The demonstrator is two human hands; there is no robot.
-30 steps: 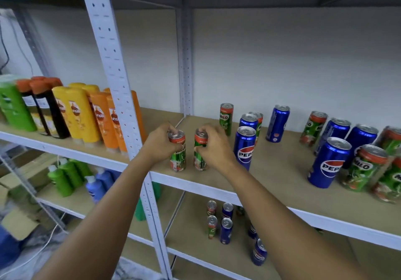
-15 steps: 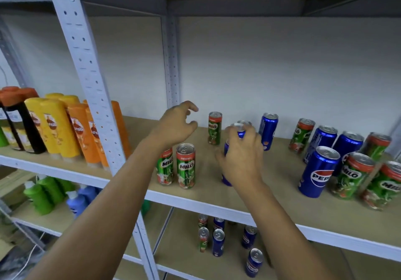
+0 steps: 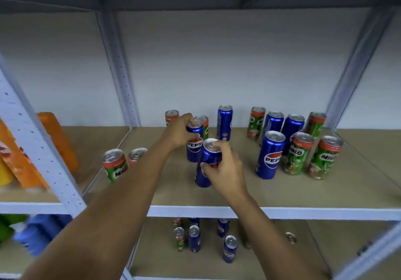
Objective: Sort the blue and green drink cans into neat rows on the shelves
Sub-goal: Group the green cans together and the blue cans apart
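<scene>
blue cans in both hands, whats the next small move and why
Probably slide both to the left front, beside the two green cans. The left hand grips one blue can and the right hand another, mid-shelf, not yet in a row.

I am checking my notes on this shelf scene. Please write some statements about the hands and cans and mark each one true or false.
1. The left hand holds a blue can. True.
2. The right hand holds a green can. False: it holds another blue can.
3. Two green cans stand left of the hands. True.
4. The lower shelf has no cans. False: several stand there.
</scene>
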